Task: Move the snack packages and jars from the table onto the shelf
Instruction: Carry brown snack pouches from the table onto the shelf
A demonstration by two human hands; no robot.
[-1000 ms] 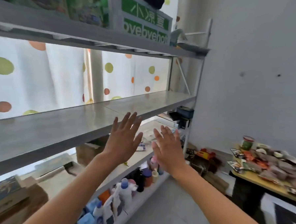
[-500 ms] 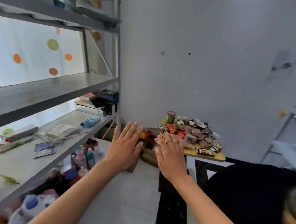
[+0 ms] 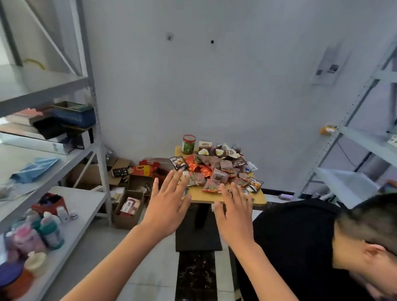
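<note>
Table top [image 3: 204, 193], centre frame: yellow-tan. Jar [image 3: 188, 144]: green contents, red lid. Snack packages [image 3: 217, 168]: brown, red, black. Shelf [image 3: 42, 85], left: pale grey. Wall [image 3: 219, 87]: white. Second person's shirt [image 3: 289, 242], lower right: black.

Two bare forearms, hands [image 3: 167, 204] unsleeved, no rings or watch visible.

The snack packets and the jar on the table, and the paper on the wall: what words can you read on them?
None can be read.
Snack packages: printing too small and blurred.
Jar: label blurred.
Paper notice on the wall: too small.
Red carton on the floor: blurred.
</note>
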